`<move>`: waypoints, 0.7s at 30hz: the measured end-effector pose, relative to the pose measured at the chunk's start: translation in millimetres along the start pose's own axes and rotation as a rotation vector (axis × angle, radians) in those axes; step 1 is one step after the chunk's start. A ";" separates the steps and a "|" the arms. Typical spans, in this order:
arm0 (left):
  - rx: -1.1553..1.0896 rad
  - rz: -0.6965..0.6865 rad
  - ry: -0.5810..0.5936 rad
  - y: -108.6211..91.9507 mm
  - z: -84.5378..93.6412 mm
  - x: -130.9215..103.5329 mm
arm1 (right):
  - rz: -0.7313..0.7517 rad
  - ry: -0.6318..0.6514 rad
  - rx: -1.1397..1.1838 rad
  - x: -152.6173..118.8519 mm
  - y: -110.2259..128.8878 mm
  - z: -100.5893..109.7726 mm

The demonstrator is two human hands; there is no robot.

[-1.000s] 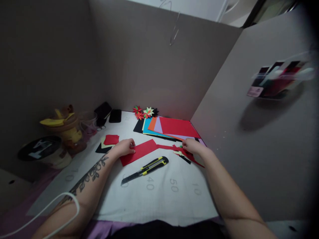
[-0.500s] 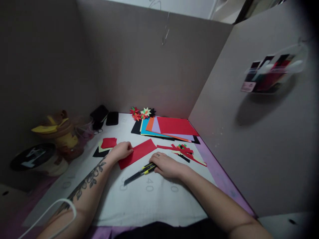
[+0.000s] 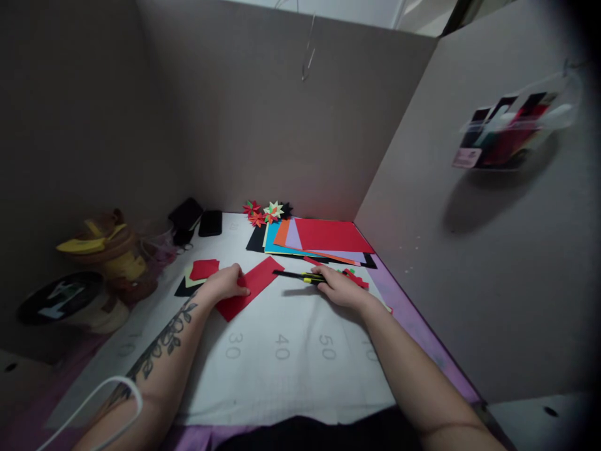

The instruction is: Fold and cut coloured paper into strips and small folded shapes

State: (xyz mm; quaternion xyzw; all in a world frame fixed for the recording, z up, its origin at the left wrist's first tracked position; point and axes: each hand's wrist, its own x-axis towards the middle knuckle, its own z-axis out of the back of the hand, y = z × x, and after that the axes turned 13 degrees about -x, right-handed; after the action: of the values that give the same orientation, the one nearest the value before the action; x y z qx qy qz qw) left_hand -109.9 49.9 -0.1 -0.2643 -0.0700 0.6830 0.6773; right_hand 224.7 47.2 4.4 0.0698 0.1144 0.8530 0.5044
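My left hand (image 3: pixel 224 283) is closed at the left edge of a red paper strip (image 3: pixel 258 280), thumb on top of it. The strip lies slantwise on the white numbered sheet (image 3: pixel 300 376). In my right hand (image 3: pixel 340 287) is a black-and-yellow utility knife (image 3: pixel 307 277), its dark end pointing left toward the strip's far corner, apart from it. That hand hovers by a heap of narrow paper offcuts (image 3: pixel 357 279) and partly covers it. Left of my left hand lie small red squares (image 3: pixel 205 269) on pale yellow and black ones.
Coloured paper sheets (image 3: pixel 333 237) are stacked at the back, beside several folded paper stars (image 3: pixel 267 213). A phone (image 3: pixel 210 223) lies at back left. Pots (image 3: pixel 101 241) line the left side. A clear holder (image 3: pixel 509 134) hangs on the right wall.
My right hand has moved right and away from me with the utility knife, off the red strip's side toward the offcuts. The red strip has shifted slightly left and turned a little.
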 end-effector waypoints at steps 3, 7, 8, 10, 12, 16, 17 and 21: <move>-0.005 -0.010 0.066 -2.6 3.2 0.3 | -0.033 -0.096 0.081 -0.9 -2.9 0.3; 0.077 -0.160 -0.157 -19.1 12.5 -14.6 | -0.097 -0.295 0.148 3.3 -13.7 -4.2; 0.133 -0.224 -0.290 -24.8 14.7 -20.5 | -0.117 -0.357 0.163 4.2 -16.6 -4.3; 0.258 -0.301 -0.439 -35.7 17.0 -31.9 | -0.163 -0.455 0.179 4.5 -21.5 -2.3; 0.330 -0.338 -0.354 -43.5 15.7 -39.5 | -0.189 -0.483 0.153 2.9 -25.3 1.6; 0.288 -0.392 -0.102 -43.2 4.6 -37.9 | -0.089 -0.330 -0.035 -4.5 -31.9 8.8; 0.271 -0.418 -0.094 -39.7 1.2 -34.3 | -0.064 -0.263 -0.084 -6.9 -33.7 10.1; 0.213 -0.506 -0.068 -20.3 -10.0 -14.0 | -0.033 -0.054 -0.160 -17.4 -41.0 15.5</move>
State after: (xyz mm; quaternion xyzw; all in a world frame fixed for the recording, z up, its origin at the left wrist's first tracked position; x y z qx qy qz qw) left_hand -88.1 35.2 4.3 -0.1425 -0.0843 0.5039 0.8477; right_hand 271.3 53.0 8.3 0.0504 0.0332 0.8489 0.5251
